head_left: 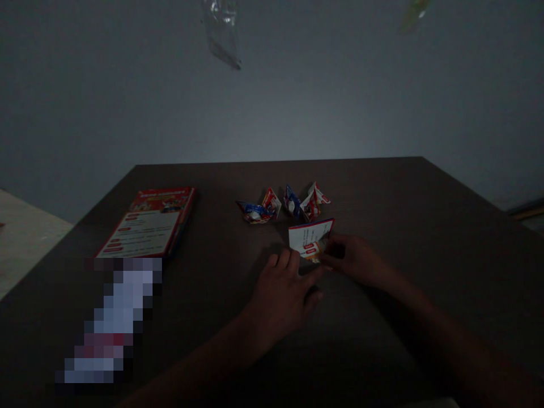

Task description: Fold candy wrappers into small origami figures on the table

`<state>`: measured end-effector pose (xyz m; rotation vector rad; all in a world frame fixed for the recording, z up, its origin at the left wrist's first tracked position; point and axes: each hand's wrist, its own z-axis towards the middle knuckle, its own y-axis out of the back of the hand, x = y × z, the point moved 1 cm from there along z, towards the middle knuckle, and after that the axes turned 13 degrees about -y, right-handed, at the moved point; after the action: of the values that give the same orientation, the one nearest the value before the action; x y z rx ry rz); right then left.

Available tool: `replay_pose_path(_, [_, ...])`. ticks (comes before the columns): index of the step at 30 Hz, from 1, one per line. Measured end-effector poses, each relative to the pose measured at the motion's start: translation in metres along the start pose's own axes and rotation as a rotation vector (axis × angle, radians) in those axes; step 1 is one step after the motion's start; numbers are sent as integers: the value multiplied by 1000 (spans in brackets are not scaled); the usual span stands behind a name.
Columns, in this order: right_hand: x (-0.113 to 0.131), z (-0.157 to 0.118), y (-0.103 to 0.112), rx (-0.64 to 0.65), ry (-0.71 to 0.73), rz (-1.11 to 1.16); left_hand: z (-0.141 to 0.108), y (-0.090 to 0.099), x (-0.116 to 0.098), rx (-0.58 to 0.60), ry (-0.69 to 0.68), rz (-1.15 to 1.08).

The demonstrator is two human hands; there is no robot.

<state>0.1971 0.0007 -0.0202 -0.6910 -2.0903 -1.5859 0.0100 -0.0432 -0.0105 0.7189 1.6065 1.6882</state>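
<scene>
A sheet of printed paper (312, 233), folded with a white flap standing up, is on the dark table in front of me. My right hand (359, 259) pinches its right side between thumb and fingers. My left hand (283, 297) lies palm down at the paper's near left side, fingers spread, the index finger pointing towards the right hand's fingertips. Just beyond stand folded paper shapes with pointed ends: a blue and red one (260, 208) on the left, and blue, red and white ones (309, 204) on the right. Dim light hides the exact finger contact.
A stack of red and white printed leaflets (147, 224) lies on the left of the table (382, 192). Nearer me, a pixelated patch covers something pale. Behind the table rises a grey wall (318, 85), with a clear plastic bag (223, 34) on it.
</scene>
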Motion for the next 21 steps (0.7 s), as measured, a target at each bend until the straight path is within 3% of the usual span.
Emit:
replay_pose_path(10, [14, 4, -11, -209, -72, -269, 1, -2, 0, -9, -69, -32])
replay_pose_path(21, [16, 0, -9, -212, -30, -277, -1, -1, 2, -12, -65, -45])
